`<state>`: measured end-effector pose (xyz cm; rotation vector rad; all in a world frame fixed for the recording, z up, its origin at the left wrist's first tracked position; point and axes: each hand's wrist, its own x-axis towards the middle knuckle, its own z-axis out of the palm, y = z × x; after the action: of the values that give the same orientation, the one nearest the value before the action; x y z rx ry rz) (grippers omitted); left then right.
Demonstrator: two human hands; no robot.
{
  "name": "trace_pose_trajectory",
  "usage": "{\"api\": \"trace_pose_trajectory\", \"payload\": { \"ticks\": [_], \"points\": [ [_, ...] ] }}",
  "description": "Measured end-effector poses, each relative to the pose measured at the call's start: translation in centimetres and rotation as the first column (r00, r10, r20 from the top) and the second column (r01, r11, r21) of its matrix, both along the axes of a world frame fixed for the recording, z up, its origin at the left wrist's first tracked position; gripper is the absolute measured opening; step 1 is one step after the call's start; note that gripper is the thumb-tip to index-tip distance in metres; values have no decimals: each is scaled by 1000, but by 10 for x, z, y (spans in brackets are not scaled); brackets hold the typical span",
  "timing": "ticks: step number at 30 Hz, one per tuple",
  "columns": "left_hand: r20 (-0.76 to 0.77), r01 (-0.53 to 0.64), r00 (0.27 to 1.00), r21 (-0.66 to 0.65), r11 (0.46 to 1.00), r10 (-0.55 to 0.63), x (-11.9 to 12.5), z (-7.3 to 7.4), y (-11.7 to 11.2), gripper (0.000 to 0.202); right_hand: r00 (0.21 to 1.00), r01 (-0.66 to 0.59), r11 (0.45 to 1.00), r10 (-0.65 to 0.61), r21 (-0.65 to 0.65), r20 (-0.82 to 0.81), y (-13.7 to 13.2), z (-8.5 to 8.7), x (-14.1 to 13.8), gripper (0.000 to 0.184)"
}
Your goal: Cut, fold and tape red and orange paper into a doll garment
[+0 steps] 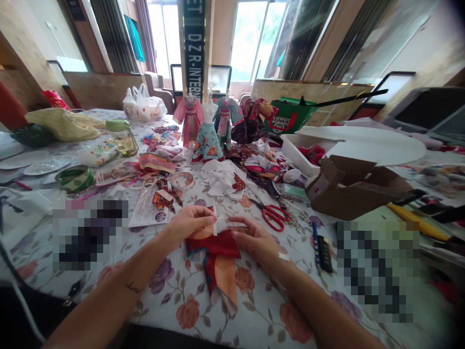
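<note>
Above the flowered tablecloth, a small piece of red and orange fabric (227, 245) with a white band along its upper edge stretches between my two hands. My left hand (191, 224) is closed, thumb and fingers pinching the fabric's upper left corner. On the other side, my right hand (254, 237) has its fingers bent round the right edge, thumb against the red part. A thin whitish piece (222, 224) lies between the fingertips; I cannot make out what it is. The fabric's lower end hangs onto the cloth. Red-handled scissors (276, 217) lie just beyond my right hand.
Doll-sized dresses on stands (208, 140) rise at the back among fabric scraps. A tape roll (182, 181) and white fabric (223, 178) lie ahead. At right stand a cardboard box (348, 194) and a white tray (301, 157); at left, a green tape roll (75, 178) and a jug (125, 138).
</note>
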<state>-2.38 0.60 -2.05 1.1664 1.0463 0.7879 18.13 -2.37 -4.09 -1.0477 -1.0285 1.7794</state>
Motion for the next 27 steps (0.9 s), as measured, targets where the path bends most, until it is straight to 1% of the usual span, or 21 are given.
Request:
{"api": "trace_pose_trajectory", "payload": {
  "ticks": [3, 5, 7, 9, 11, 13, 15, 18, 20, 22, 25, 27],
  "points": [
    [82, 3, 997, -72, 997, 3, 0, 0, -1, 32, 997, -30, 996, 36, -81, 72, 6, 8, -4, 45],
    [115, 7, 993, -93, 996, 4, 0, -1, -1, 32, 997, -42, 989, 51, -143, 61, 9, 13, -6, 43],
    [124, -1, 992, -94, 996, 13, 0, -2, -1, 32, 996, -73, 984, 81, -165, 44, 12, 16, -9, 44],
    [110, -33, 993, -57, 998, 39, 1, -2, 0, 30, 992, -100, 986, 109, -136, 67, 13, 16, -13, 50],
    [92, -89, 992, 10, 996, 88, 1, -1, 1, 28, 989, -118, 988, 126, -97, 81, 12, 16, -17, 56],
    [97, -136, 987, 70, 988, 129, 1, 0, 3, 28, 990, -128, 988, 133, -83, 53, 11, 14, -20, 61],
    [146, -140, 981, 81, 987, 128, 0, -1, 4, 27, 989, -143, 984, 144, -103, 5, 10, 14, -21, 63],
    [253, -93, 964, 45, 995, 78, -2, -2, 5, 24, 981, -189, 972, 181, -136, -72, 7, 14, -19, 67],
    [306, -57, 951, 26, 998, 46, -3, -2, 3, 22, 977, -195, 973, 183, -120, -106, 6, 15, -17, 69],
    [342, -9, 940, 16, 1000, 3, -4, 1, 1, 20, 980, -172, 982, 162, -84, -111, 5, 15, -16, 73],
    [355, 73, 932, 15, 997, -73, -5, 6, -3, 19, 986, -139, 990, 135, -31, -98, 2, 15, -16, 77],
    [321, 111, 941, 3, 994, -106, -5, 9, -5, 20, 987, -128, 992, 125, -20, -98, 1, 14, -17, 77]
  ]
}}
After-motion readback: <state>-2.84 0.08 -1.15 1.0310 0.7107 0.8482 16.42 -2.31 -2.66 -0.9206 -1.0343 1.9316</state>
